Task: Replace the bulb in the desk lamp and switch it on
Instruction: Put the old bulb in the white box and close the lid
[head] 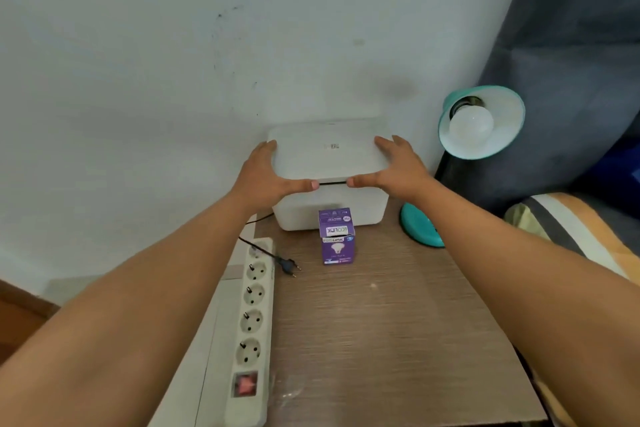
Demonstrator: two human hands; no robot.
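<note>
A teal desk lamp stands at the back right of the wooden table: its shade faces me with a white bulb screwed in, unlit, and its round teal base sits on the table. A purple bulb carton stands upright in front of a white box. My left hand grips the left side of the box's lid, my right hand the right side. The lid is slightly raised. A black plug lies unplugged on the table.
A white power strip with several sockets and a red switch lies along the table's left edge. The wall rises right behind the box. A dark grey cushion and a striped cloth sit to the right.
</note>
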